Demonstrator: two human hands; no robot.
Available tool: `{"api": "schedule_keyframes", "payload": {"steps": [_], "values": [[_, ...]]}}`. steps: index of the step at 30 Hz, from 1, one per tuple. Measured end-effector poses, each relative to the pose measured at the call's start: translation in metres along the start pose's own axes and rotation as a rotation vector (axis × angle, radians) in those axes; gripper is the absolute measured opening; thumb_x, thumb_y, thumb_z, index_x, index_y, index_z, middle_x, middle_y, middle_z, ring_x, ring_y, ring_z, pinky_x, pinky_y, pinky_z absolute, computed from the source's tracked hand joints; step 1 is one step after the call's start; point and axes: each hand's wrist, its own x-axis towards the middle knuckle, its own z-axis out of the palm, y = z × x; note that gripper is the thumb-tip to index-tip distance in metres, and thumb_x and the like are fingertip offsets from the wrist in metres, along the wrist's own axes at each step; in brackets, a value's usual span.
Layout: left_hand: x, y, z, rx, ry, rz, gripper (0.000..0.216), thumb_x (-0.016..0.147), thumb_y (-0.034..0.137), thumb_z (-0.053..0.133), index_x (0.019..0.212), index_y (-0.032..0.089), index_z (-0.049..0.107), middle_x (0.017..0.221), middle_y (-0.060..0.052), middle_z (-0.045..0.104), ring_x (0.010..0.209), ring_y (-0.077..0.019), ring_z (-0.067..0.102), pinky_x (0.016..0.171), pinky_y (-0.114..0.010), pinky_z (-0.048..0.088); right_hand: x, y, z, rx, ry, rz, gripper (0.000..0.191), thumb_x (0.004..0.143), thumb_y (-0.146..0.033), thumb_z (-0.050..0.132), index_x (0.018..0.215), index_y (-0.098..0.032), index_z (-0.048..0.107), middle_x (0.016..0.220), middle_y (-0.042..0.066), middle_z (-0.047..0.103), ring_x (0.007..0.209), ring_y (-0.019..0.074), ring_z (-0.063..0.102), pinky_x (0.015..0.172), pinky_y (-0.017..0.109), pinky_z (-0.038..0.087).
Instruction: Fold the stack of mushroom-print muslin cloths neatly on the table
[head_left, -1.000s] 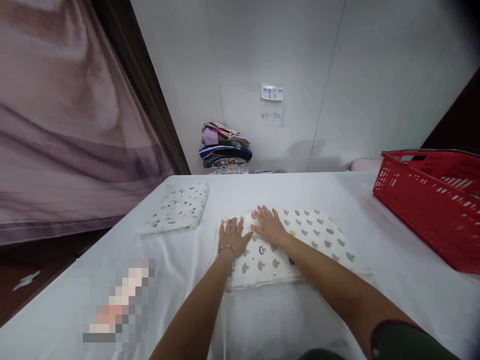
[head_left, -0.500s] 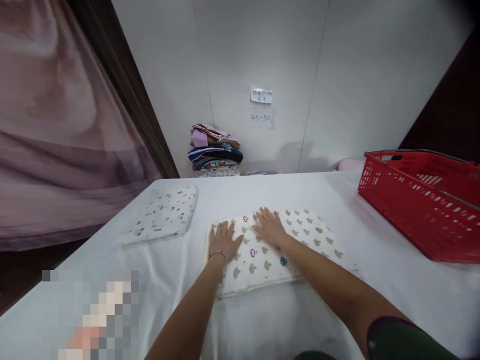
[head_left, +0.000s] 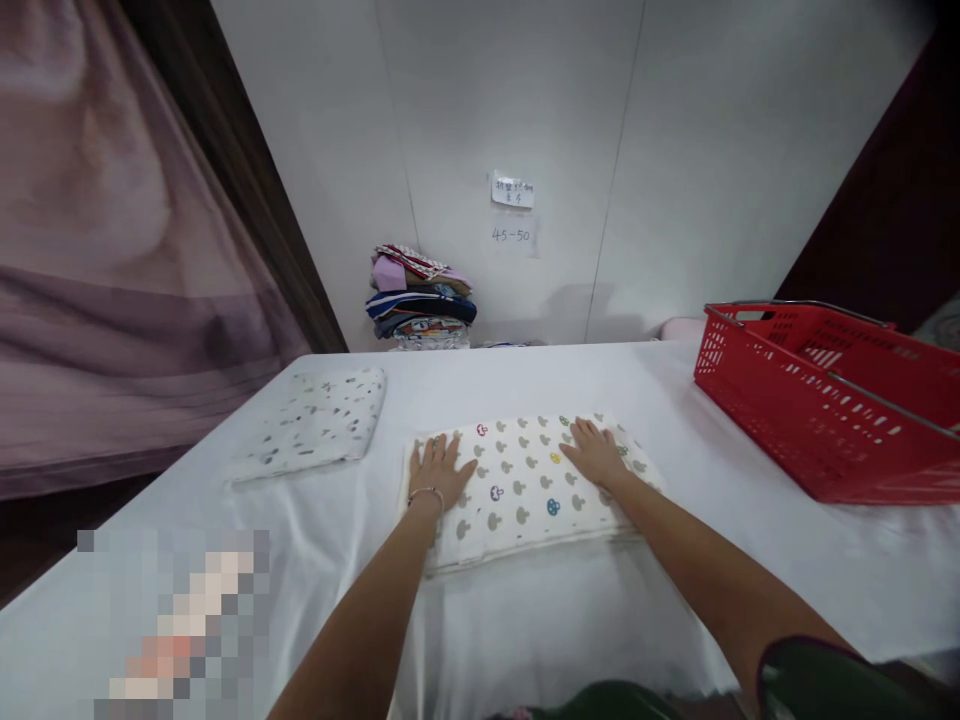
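A folded white cloth (head_left: 517, 490) printed with grey and coloured mushrooms lies flat in front of me. On its left end rests my left hand (head_left: 439, 475), palm down with fingers spread and a bracelet at the wrist. My right hand (head_left: 596, 455) presses flat on the cloth's right part, fingers also apart. Neither hand grips anything. To the left, a second folded white cloth (head_left: 315, 420) with small dark and green prints lies on the same white-covered table (head_left: 540, 630).
A red plastic basket (head_left: 810, 400) with metal handles stands at the right. Behind the table's far edge is a pile of folded fabrics (head_left: 421, 300) against the wall. A pink curtain (head_left: 112, 300) hangs at the left. Paper labels (head_left: 513, 190) are stuck on the wall.
My right hand has slid to the right across the mushroom cloth. My left hand stays on the left end. The view has shifted slightly to the right.
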Motion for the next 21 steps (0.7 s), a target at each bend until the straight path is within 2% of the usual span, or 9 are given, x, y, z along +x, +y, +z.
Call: {"api": "schedule_keyframes", "payload": {"steps": [3, 7, 9, 11, 15, 18, 21], "values": [[0.001, 0.000, 0.001, -0.022, 0.000, 0.003, 0.077, 0.082, 0.068, 0.019, 0.145, 0.024, 0.023, 0.153, -0.003, 0.012, 0.141, -0.0268, 0.004, 0.112, -0.050, 0.000, -0.001, 0.010, 0.003, 0.015, -0.049, 0.034, 0.064, 0.090, -0.053, 0.024, 0.143, -0.018, 0.027, 0.152, 0.009, 0.015, 0.139, 0.0237, 0.009, 0.109, 0.049, 0.007], [0.000, 0.003, -0.006, -0.102, -0.011, -0.001, 0.076, 0.082, 0.067, 0.026, 0.144, 0.024, 0.026, 0.153, -0.003, 0.013, 0.141, -0.0261, 0.005, 0.112, -0.048, 0.000, -0.006, 0.015, -0.010, 0.073, -0.059, 0.002, 0.053, 0.091, -0.047, 0.028, 0.137, -0.022, 0.038, 0.150, 0.008, 0.023, 0.137, 0.0252, 0.017, 0.107, 0.051, 0.015], [-0.003, 0.002, -0.012, -0.187, -0.020, -0.008, 0.074, 0.083, 0.065, 0.030, 0.143, 0.023, 0.029, 0.152, -0.004, 0.017, 0.140, -0.0244, 0.008, 0.113, -0.045, 0.004, -0.015, 0.031, -0.016, 0.071, -0.021, 0.024, 0.053, 0.091, -0.045, 0.029, 0.137, -0.020, 0.037, 0.150, 0.010, 0.023, 0.137, 0.0274, 0.017, 0.106, 0.052, 0.017], [-0.008, -0.004, -0.018, -0.274, 0.028, -0.045, 0.069, 0.084, 0.060, 0.033, 0.141, 0.020, 0.032, 0.151, -0.006, 0.021, 0.140, -0.0222, 0.014, 0.113, -0.040, 0.011, -0.026, 0.059, -0.019, 0.076, 0.044, 0.073, 0.053, 0.088, -0.044, 0.038, 0.135, -0.020, 0.041, 0.147, 0.010, 0.030, 0.136, 0.0279, 0.021, 0.107, 0.047, 0.022], [-0.027, -0.024, -0.025, -0.355, 0.184, -0.340, 0.062, 0.085, 0.047, 0.041, 0.137, 0.013, 0.038, 0.146, -0.013, 0.033, 0.135, -0.0251, 0.027, 0.109, -0.037, 0.024, -0.040, 0.120, -0.016, 0.215, 0.015, 0.254, 0.058, 0.084, -0.044, 0.045, 0.134, -0.015, 0.043, 0.129, 0.011, 0.054, 0.118, 0.0256, 0.050, 0.097, 0.034, 0.039], [-0.034, -0.036, -0.027, -0.462, 0.120, -0.508, 0.063, 0.082, 0.042, 0.049, 0.135, 0.009, 0.038, 0.136, -0.018, 0.045, 0.127, -0.0280, 0.040, 0.103, -0.037, 0.032, -0.039, 0.139, -0.016, 0.298, 0.012, 0.348, 0.061, 0.082, -0.044, 0.048, 0.134, -0.012, 0.043, 0.113, 0.010, 0.064, 0.105, 0.0258, 0.059, 0.089, 0.034, 0.045], [-0.027, -0.040, -0.029, -0.562, 0.048, -0.558, 0.062, 0.075, 0.042, 0.059, 0.127, 0.011, 0.048, 0.124, -0.019, 0.056, 0.115, -0.0301, 0.052, 0.092, -0.036, 0.042, -0.029, 0.135, -0.019, 0.345, 0.006, 0.381, 0.064, 0.080, -0.043, 0.052, 0.132, -0.007, 0.047, 0.108, 0.014, 0.066, 0.100, 0.0280, 0.060, 0.087, 0.036, 0.046]]}}
